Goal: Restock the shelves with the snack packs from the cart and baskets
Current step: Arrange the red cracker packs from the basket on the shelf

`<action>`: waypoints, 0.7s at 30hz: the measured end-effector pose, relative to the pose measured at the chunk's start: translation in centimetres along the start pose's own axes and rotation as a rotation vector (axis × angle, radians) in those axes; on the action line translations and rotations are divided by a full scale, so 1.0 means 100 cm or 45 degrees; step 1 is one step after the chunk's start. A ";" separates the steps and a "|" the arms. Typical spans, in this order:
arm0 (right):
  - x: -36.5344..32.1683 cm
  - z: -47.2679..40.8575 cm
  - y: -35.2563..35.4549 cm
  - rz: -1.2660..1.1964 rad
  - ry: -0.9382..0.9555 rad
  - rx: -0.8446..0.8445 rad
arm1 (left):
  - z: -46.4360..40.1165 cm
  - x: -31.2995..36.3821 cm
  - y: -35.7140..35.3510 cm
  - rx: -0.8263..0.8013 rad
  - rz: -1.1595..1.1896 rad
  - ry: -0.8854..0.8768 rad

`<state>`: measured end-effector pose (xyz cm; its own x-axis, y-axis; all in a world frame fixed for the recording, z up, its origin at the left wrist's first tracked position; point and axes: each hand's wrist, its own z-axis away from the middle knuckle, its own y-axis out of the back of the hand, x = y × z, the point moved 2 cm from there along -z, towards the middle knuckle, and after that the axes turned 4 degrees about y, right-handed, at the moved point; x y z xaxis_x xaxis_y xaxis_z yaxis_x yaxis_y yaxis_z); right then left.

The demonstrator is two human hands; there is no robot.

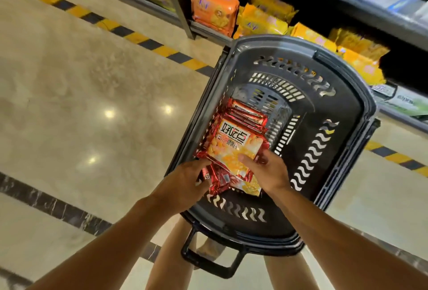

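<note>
1. Both of my hands are closed on a stack of red foil snack packs with a yellow biscuit picture [234, 144]. My left hand [185, 181] grips the stack's lower left corner from beneath, and my right hand [266, 171] pinches the lower right edge with the thumb lying across the top pack.
2. The stack is inside the dark grey slotted plastic shopping basket [342, 95], near its left wall and partly over its floor; I cannot tell whether the far end rests on the floor or is lifted clear.
3. The basket stands on the pale glossy stone floor [81, 95], right up against the dark metal shelf unit [183, 19]. Orange and yellow biscuit bags [215, 9] sit on the low shelf just beyond it.
4. I judge these packs light and thin, but the foil looks slick and the loose stack is already fanned, so single packs could slide out.
5. Squeezing hard may crush the biscuits inside. Better to clamp the stack flat between palm and thumb at both short sides, keeping it level.
</note>
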<state>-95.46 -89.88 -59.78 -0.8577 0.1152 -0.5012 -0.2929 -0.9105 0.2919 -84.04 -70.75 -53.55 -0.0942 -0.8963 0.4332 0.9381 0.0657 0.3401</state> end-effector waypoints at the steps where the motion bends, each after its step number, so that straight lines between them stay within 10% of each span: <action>1: -0.002 0.007 0.005 -0.018 0.010 -0.016 | 0.003 0.002 0.003 0.010 0.094 0.015; 21: -0.087 0.155 0.033 0.163 0.223 -0.790 | 0.162 0.019 0.005 0.323 1.418 0.253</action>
<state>-95.48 -87.73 -41.80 -0.7728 -0.0275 -0.6340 0.1495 -0.9788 -0.1397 -89.20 -65.34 -39.01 0.8170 -0.3384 0.4670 0.3727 0.9277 0.0204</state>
